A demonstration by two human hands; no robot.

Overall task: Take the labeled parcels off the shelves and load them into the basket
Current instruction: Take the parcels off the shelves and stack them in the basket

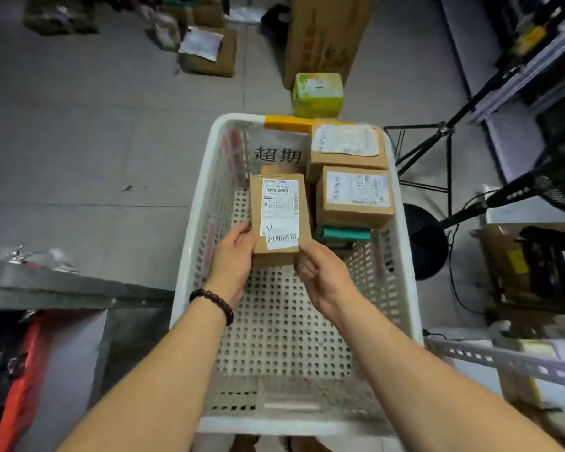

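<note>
A white perforated plastic basket (193, 243) stands on the floor below me. Over its middle I hold a small brown cardboard parcel (305, 220) with a white shipping label. My left hand (234, 256) grips its near left corner, and my right hand (320, 272) pinches its near right corner. Two more labeled brown parcels lie along the basket's right side: one (354, 215) on top of a teal item (344, 233), the other (348, 159) behind it at the far end.
A green-yellow box (317, 94) and a tall cardboard carton (327, 37) stand beyond the basket. More boxes (209, 50) lie on the floor far left. A black tripod (437, 151) and metal shelving (535, 60) stand right. A grey shelf edge (62, 288) lies left.
</note>
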